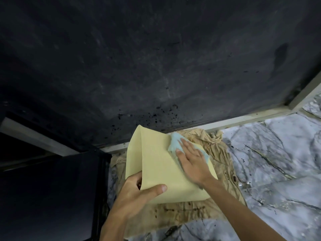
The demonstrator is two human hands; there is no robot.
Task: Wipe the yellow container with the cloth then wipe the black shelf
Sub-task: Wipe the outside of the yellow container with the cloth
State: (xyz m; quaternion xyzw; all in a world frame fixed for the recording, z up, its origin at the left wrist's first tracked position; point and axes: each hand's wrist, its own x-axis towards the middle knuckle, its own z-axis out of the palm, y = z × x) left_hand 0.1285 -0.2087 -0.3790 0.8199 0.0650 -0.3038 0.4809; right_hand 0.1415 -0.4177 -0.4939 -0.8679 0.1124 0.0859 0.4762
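Left hand (137,190) grips yellow container (161,164) edge; right hand (192,159) flat, pressing cloth (175,145) on it. Hard pressure could slip container from grip.

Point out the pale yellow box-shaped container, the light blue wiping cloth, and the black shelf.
pale yellow box-shaped container (156,164): head view, broad upper face.
light blue wiping cloth (174,142): head view, bunched part beyond fingertips.
black shelf (52,197): head view, top surface.
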